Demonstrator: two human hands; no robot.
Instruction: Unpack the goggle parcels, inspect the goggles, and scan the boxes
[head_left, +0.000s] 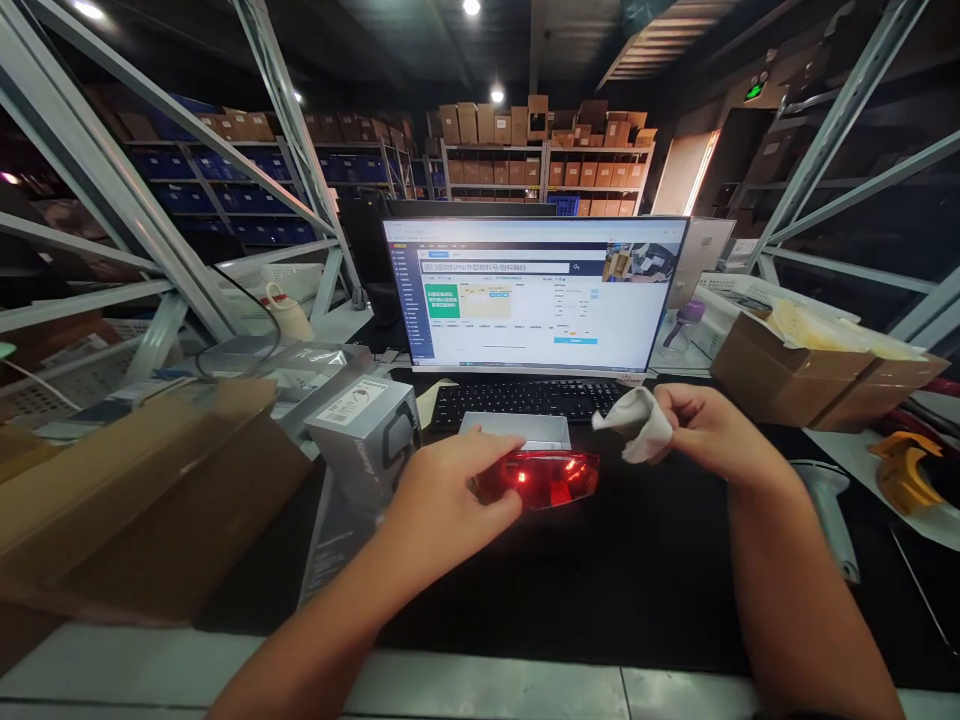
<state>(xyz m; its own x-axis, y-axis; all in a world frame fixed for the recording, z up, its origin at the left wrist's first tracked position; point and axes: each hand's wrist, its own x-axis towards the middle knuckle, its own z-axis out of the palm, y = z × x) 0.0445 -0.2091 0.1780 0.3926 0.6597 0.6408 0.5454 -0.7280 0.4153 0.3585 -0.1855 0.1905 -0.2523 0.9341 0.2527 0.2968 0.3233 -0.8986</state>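
My left hand [450, 492] grips the left end of a shiny red plastic lens [551, 477] above the black desk mat [600, 580]. My right hand [709, 430] pinches a crumpled white cloth [637, 420] just right of and above the red lens. Behind the lens lies a small grey open box [517, 430], in front of a black keyboard [525, 398]. A lit monitor [532, 295] stands behind the keyboard.
A grey product box [360, 425] stands at my left, beside large brown cartons [142, 490]. An open carton [810, 375] with paper sits at right, with a handheld scanner [825, 510] and an orange part [904, 470] near it. Metal racking stands on both sides.
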